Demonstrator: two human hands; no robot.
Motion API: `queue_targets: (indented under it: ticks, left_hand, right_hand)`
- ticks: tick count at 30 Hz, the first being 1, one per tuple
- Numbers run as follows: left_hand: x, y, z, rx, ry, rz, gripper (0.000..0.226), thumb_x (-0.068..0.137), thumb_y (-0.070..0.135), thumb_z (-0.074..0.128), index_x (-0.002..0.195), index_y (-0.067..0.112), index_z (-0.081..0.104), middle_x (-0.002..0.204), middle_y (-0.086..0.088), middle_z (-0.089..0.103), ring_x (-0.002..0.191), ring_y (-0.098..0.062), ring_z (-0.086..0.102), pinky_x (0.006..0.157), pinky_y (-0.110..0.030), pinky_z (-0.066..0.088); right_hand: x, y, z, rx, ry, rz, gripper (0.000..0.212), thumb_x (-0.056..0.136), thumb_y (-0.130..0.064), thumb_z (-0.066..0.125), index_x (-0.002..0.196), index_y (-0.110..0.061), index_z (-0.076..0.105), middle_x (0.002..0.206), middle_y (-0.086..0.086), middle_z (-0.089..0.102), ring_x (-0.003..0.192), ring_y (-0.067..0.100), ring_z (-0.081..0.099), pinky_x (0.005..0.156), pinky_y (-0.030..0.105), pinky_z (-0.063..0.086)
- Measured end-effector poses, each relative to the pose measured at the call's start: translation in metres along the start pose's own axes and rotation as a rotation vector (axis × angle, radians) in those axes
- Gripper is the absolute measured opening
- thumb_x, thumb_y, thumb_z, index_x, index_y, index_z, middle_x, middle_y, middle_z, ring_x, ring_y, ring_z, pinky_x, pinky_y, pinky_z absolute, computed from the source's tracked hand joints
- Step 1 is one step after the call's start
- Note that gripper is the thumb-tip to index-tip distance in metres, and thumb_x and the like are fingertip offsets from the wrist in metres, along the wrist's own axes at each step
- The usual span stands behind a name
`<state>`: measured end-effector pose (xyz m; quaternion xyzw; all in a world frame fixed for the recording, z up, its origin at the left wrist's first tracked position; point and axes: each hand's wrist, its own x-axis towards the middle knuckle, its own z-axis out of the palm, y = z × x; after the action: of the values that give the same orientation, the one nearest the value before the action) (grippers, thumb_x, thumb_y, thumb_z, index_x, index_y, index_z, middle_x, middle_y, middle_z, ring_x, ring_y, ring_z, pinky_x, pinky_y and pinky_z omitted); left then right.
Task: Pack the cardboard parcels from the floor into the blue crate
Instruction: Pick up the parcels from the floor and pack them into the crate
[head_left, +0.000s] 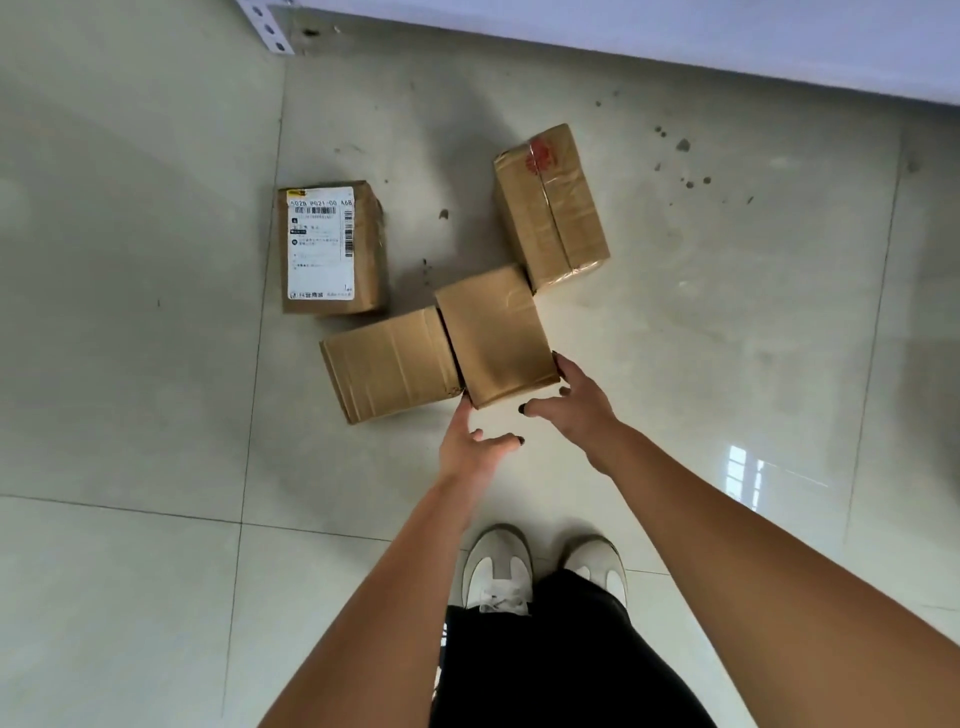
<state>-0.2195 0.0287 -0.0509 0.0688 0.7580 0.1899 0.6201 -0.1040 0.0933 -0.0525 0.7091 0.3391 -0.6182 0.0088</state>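
Several cardboard parcels lie on the tiled floor. The nearest, a plain taped parcel (496, 335), sits in the middle. Against its left side rests another plain parcel (389, 364). A parcel with a white shipping label (332, 249) lies further left. A parcel with a red mark (550, 205) lies at the back right. My left hand (470, 441) is open with fingertips at the near left corner of the nearest parcel. My right hand (569, 397) is open, fingers touching its near right corner. The blue crate is not in view.
A white wall or shelf base (675, 47) runs along the top, with a perforated metal post (265, 26) at the top left. My two white shoes (498, 571) stand just below the hands. Dark spots mark the floor tiles.
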Motion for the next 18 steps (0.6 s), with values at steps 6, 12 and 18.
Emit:
queue_targets:
  ticks: [6,12,18]
  left_hand:
    - [-0.029,0.001,-0.002,0.049,0.023,0.031,0.069,0.077,0.001,0.066,0.139,0.018,0.042,0.133,0.001,0.05,0.106,-0.014,0.048,0.102,-0.04,0.045]
    - [-0.108,0.01,-0.006,0.07,-0.005,0.006,0.065,0.078,0.004,0.065,0.137,0.022,0.044,0.133,-0.001,0.051,0.12,-0.02,0.052,0.101,-0.035,0.044]
    - [-0.165,0.047,0.003,0.067,-0.061,0.059,0.069,0.078,0.003,0.063,0.138,0.028,0.042,0.131,0.002,0.056,0.121,-0.017,0.052,0.103,-0.03,0.041]
  right_hand:
    - [-0.034,0.01,-0.009,-0.038,0.019,0.015,0.071,0.075,-0.012,0.067,0.139,-0.029,0.04,0.134,-0.003,0.05,0.11,0.018,0.049,0.081,0.027,0.04]
    - [-0.108,0.017,-0.037,-0.031,0.026,0.112,0.074,0.073,-0.013,0.067,0.14,-0.026,0.04,0.132,0.004,0.05,0.113,0.023,0.053,0.082,0.029,0.043]
    - [-0.17,0.005,-0.068,0.168,0.032,0.145,0.061,0.077,-0.013,0.066,0.135,-0.023,0.047,0.116,0.003,0.062,0.105,0.021,0.056,0.09,0.031,0.044]
